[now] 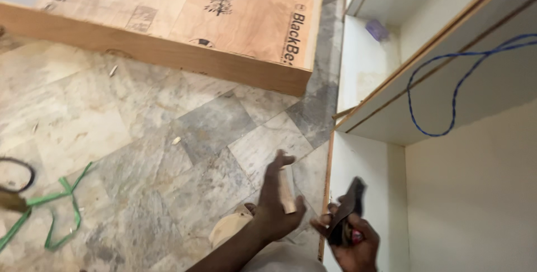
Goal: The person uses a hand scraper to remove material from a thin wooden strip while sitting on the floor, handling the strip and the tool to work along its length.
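Your left hand point(277, 205) is closed loosely round a short pale wooden block point(287, 190), thumb below and fingers half spread above it, low in the view over the marble floor point(140, 154). The block looks stiff, light and dry, so it should not slip; you would likely do best gripping it across the flat sides near its middle, as you do now, since the ends give little purchase.

Your right hand point(355, 244) is clamped on a dark tool point(349, 207), just beside the front edge of the white cabinet point(470, 193). The tool's upper part looks flat and dark, with something red showing in your palm; what kind of tool it is I cannot tell. It seems rigid and heavier than the block, so hold it low on the handle.

The cabinet is the only container here. Its lower bay shows nothing inside. A blue cord point(447, 90) loops across the shelf above, and a small purple thing point(377, 29) lies further back in an upper bay.

A large plywood sheet point(184, 20) lies on the floor beyond, and a green strap point(61, 205) lies to your left.
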